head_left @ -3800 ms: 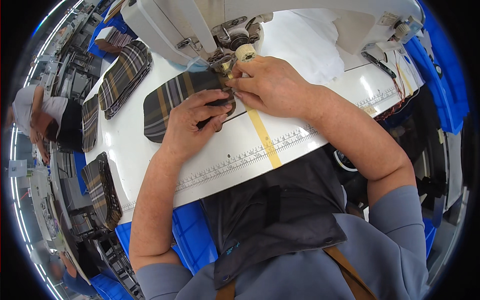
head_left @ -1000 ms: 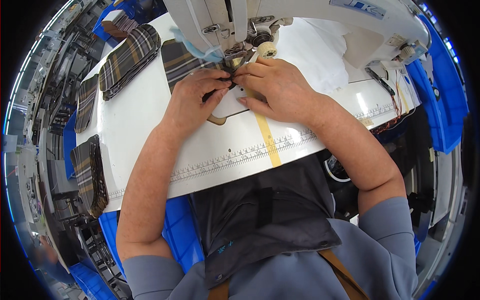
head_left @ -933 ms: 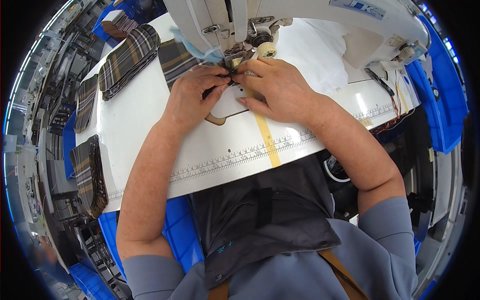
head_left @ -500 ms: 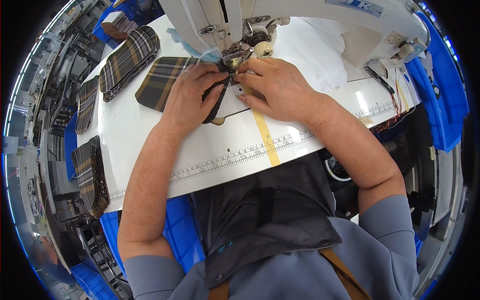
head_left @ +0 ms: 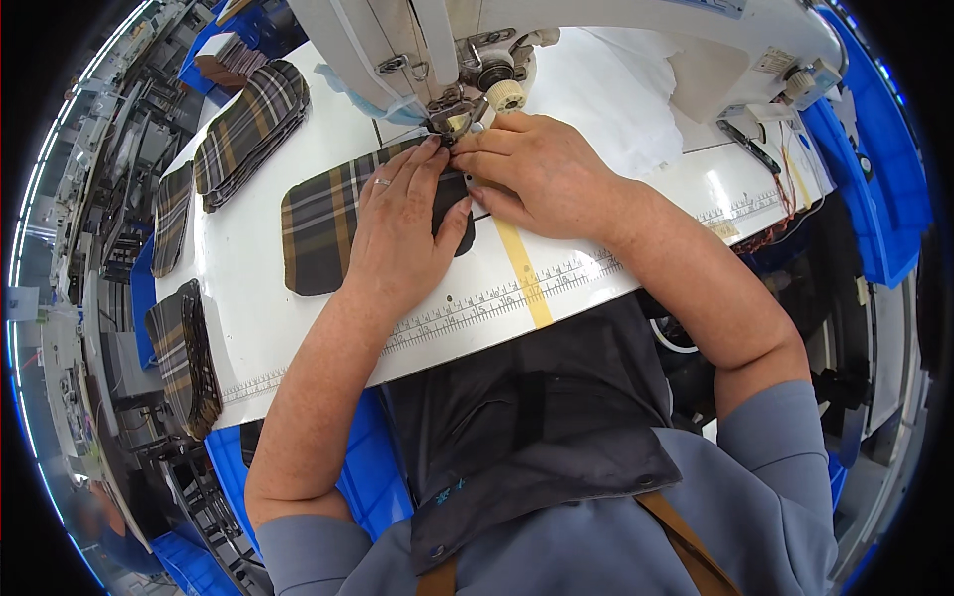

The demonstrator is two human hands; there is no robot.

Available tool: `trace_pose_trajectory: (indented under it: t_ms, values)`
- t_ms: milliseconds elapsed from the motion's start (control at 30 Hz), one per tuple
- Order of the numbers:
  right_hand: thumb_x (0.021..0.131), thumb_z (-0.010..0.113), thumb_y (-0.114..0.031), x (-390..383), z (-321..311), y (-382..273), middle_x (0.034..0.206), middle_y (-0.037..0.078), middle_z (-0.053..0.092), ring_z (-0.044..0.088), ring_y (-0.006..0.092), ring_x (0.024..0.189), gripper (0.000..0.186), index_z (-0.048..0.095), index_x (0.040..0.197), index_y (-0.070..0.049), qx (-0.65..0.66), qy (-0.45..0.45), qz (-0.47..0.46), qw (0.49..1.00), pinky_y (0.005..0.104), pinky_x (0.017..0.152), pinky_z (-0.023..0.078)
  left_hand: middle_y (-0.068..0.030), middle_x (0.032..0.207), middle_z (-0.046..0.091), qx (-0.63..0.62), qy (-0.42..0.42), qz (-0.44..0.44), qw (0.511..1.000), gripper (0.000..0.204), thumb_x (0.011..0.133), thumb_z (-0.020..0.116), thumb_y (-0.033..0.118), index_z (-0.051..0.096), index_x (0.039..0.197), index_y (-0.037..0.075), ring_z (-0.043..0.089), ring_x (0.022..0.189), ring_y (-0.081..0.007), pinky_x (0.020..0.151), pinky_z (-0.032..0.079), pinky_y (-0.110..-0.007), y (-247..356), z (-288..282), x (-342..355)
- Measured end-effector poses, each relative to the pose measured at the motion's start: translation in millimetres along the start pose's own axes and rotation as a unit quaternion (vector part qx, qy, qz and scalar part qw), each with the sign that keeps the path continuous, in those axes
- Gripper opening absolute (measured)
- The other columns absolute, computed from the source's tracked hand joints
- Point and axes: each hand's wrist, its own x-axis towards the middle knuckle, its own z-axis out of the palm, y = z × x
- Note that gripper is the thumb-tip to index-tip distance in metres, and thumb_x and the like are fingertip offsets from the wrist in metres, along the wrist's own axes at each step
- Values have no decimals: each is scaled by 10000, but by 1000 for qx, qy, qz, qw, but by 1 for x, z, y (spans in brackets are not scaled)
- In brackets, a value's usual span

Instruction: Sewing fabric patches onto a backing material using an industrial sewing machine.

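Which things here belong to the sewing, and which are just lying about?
In use, by the look of it:
plaid piece, under the left fingers
sewing machine, with the right fingers beside its foot
probably the stacked plaid pieces, since they match

Seemingly just lying about:
white cloth
dark slim tool, right of the cloth

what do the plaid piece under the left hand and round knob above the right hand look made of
The plaid piece looks like matt woven cloth, by its crossing stripes; fibre unclear. The round knob is probably dull plastic: even cream colour, ridged rim, no metallic shine.
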Motion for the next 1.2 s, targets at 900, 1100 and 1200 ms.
trace_pose_trajectory:
  t_ms: [900, 1100, 1200]
  values:
    - [873, 696, -209, 1, -4, -3, 1088, 49, 692, 623, 231, 1005, 243, 762, 1039, -44, -23, -22, 8, 999, 371, 832, 559, -133, 1211, 751, -179, 36, -2, 983, 221, 935, 707, 76, 782, 1139, 36, 713, 1141, -287, 1024, 550, -395, -49, 1, 36]
    - [869, 712, -202, 3, -6, -2, 1088, 59, 692, 638, 242, 1009, 230, 746, 1022, -34, -11, -14, 8, 1000, 380, 834, 564, -137, 1223, 733, -151, 16, -44, 987, 290, 938, 726, 215, 769, 1168, 43, 666, 1228, -278, 1070, 509, -435, -47, -1, 39]
    - [858, 725, -188, 6, -7, -5, 1096, 68, 696, 650, 253, 1003, 214, 735, 1006, -34, 3, -13, 0, 1000, 387, 836, 557, -170, 1446, 614, 116, 64, -8, 991, 607, 947, 678, 519, 679, 1360, 74, 487, 1447, -303, 1203, 330, -590, -52, 1, 32]
